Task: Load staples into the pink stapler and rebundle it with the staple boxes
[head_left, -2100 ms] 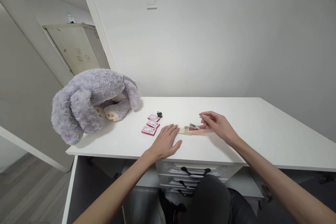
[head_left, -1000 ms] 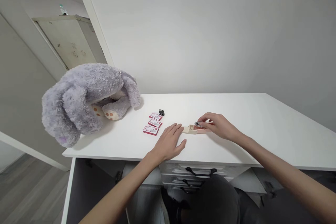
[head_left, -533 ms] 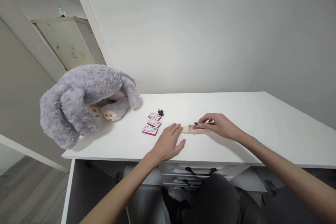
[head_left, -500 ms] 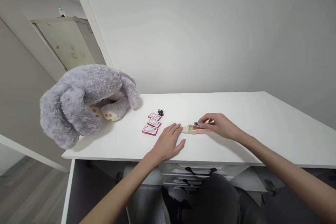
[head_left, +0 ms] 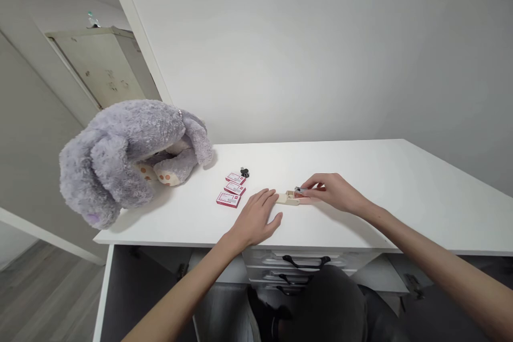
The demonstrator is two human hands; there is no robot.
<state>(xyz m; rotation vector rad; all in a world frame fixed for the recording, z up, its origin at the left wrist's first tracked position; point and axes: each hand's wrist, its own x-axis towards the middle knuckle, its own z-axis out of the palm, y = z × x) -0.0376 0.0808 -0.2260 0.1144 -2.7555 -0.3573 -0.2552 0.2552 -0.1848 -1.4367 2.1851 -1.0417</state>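
My left hand (head_left: 256, 217) lies flat on the white tabletop with its thumb spread. Its fingertips touch the left end of a slim cream case (head_left: 287, 199), which has a small open compartment near its right end. My right hand (head_left: 332, 191) pinches a small silver metal piece (head_left: 299, 190) just above that compartment. A pink part (head_left: 308, 200) extends from the case's right side beneath my right hand, partly hidden by the fingers. The exact kind of the case and the metal piece is too small to make out.
Three small red-and-white boxes (head_left: 228, 200) lie in a row left of my left hand. Small black items (head_left: 244, 172) sit behind them. A large purple-grey plush toy (head_left: 136, 133) occupies the left end. Drawers with black handles (head_left: 306, 262) are below the front edge.
The view has shifted very slightly. My right hand has moved a touch to the left with the metal piece. My left hand stays in place.
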